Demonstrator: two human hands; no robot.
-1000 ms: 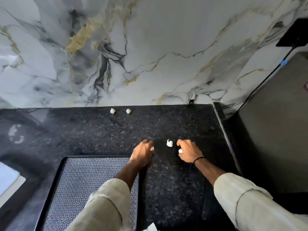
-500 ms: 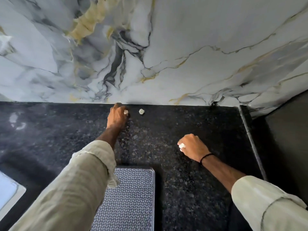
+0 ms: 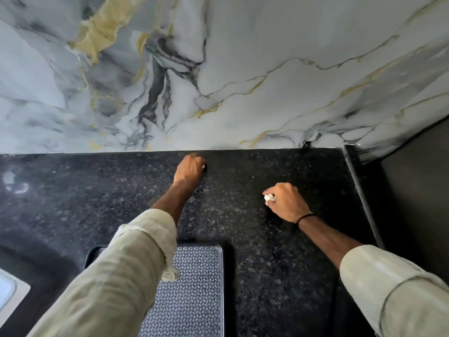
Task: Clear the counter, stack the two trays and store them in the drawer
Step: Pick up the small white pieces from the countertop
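My left hand point(image 3: 189, 170) reaches to the back of the black granite counter point(image 3: 243, 239), right by the marble wall. Its fingers are closed, and a small white scrap point(image 3: 203, 167) peeks out at the fingertips. My right hand point(image 3: 284, 203) rests further right and nearer to me, closed around white crumpled paper bits point(image 3: 268, 198). A dark tray point(image 3: 194, 288) with a woven-pattern base lies at the front of the counter, partly hidden under my left sleeve. Only one tray is in view.
The marble wall point(image 3: 243, 69) rises straight behind the counter. The counter's right edge point(image 3: 359, 190) drops to a dark surface point(image 3: 418, 203). A pale object point(image 3: 9, 293) shows at the lower left corner.
My left hand went from near the tray to the back wall and closed over the two white scraps there. My right hand picked up the scrap beside it and stayed roughly in place.
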